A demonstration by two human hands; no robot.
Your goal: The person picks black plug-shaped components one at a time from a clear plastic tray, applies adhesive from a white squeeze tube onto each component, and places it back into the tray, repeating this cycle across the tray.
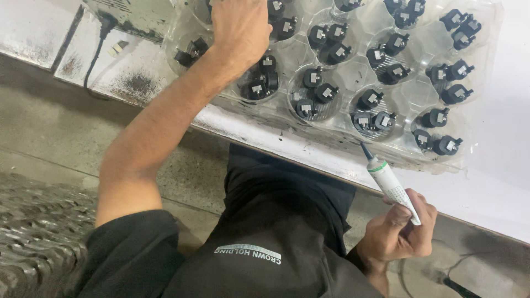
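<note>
Tube (393, 187) of white sealant: gripped in right hand (398, 232), nozzle near tray (486, 33) edge | left hand (238, 30) grip unclear, resting on black parts (326, 91) in tray cups | no bead visible on parts.

A white tube (391, 186) with dark nozzle points up-left toward a clear tray (486, 33) holding small black parts (326, 91).

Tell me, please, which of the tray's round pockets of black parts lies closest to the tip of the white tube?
The pocket at the clear tray's near edge, just above the white tube's dark tip, holding two black parts; every other pocket lies farther away.
</note>
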